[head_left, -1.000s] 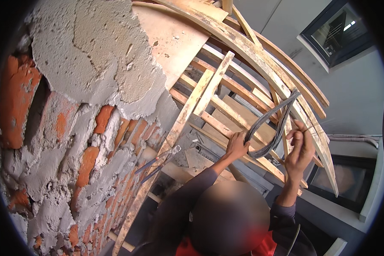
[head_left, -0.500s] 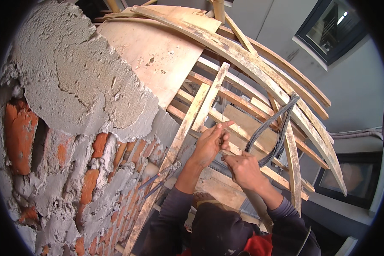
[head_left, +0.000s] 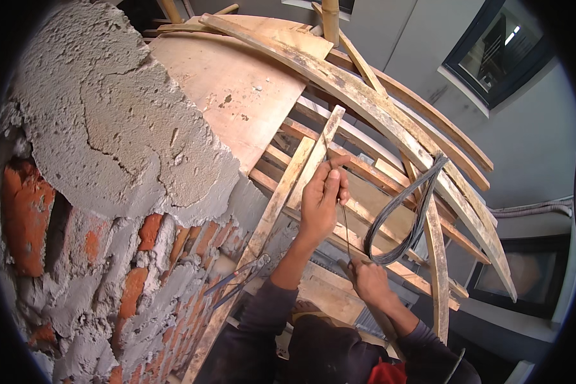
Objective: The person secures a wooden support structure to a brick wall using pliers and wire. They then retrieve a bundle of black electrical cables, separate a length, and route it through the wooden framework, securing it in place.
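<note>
My left hand (head_left: pixel 322 203) is raised in front of the timber frame, its fingers curled round a thin wire. That wire (head_left: pixel 346 232) runs taut down to my right hand (head_left: pixel 372 283), which is closed on its lower part near my knee. To the right of my hands, a looped bundle of dark wire (head_left: pixel 422 212) hangs over a long wooden batten. Left of my left forearm, a pair of pincers (head_left: pixel 238 280) with blue handles rests by an upright batten (head_left: pixel 267 221) beside the brick wall.
A brick wall (head_left: pixel 134 288) partly covered in grey plaster (head_left: pixel 115 128) fills the left side. A plywood sheet (head_left: pixel 230 89) lies on the frame at the top. Long battens (head_left: pixel 365 96) cross ahead. Dark-framed windows (head_left: pixel 502 48) stand on the right, and my foot (head_left: pixel 307 308) shows below.
My hands have drawn apart: the left has gone up, the right down toward my knee. More of the wire now shows stretched between them.
</note>
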A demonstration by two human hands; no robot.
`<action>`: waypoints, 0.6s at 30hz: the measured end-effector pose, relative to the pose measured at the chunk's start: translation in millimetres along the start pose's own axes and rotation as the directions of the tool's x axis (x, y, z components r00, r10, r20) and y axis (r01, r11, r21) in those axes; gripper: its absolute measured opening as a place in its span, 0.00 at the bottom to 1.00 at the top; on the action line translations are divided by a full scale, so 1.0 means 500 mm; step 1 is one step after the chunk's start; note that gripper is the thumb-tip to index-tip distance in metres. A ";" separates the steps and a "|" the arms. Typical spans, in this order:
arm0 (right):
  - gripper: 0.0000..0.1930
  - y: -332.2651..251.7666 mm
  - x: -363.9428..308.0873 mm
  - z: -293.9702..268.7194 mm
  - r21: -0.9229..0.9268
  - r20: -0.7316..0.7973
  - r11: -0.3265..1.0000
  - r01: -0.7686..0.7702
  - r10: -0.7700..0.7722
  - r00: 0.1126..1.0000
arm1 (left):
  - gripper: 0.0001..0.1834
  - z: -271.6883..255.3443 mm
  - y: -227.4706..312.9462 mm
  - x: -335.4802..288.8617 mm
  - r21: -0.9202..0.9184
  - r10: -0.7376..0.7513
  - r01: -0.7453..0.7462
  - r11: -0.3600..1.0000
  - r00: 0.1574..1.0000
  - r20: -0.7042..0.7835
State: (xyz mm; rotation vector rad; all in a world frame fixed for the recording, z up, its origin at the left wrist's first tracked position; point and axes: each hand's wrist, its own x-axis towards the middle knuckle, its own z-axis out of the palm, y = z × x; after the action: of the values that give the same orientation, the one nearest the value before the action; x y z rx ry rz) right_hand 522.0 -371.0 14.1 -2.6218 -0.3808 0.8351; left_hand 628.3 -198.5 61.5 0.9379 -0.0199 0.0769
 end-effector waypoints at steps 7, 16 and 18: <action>0.18 0.041 0.025 -0.088 0.318 -0.297 0.926 0.202 -0.105 0.949 | 0.16 -0.020 -0.066 -0.103 0.081 -0.303 0.292 0.953 0.928 0.216; 0.23 -0.047 0.051 -0.291 0.379 -0.851 0.550 0.744 -0.107 0.513 | 0.19 -0.010 -0.124 -0.170 0.329 -0.397 0.292 0.898 0.859 0.323; 0.21 -0.039 0.058 -0.286 0.391 -0.847 0.549 0.739 -0.099 0.522 | 0.19 -0.008 -0.120 -0.179 0.346 -0.416 0.305 0.887 0.853 0.316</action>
State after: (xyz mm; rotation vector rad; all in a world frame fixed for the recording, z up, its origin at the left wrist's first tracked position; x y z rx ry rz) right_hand 627.5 -379.8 116.1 -1.6826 -0.3764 -0.3289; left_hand 543.4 -235.6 6.2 1.2206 -0.1970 -0.4737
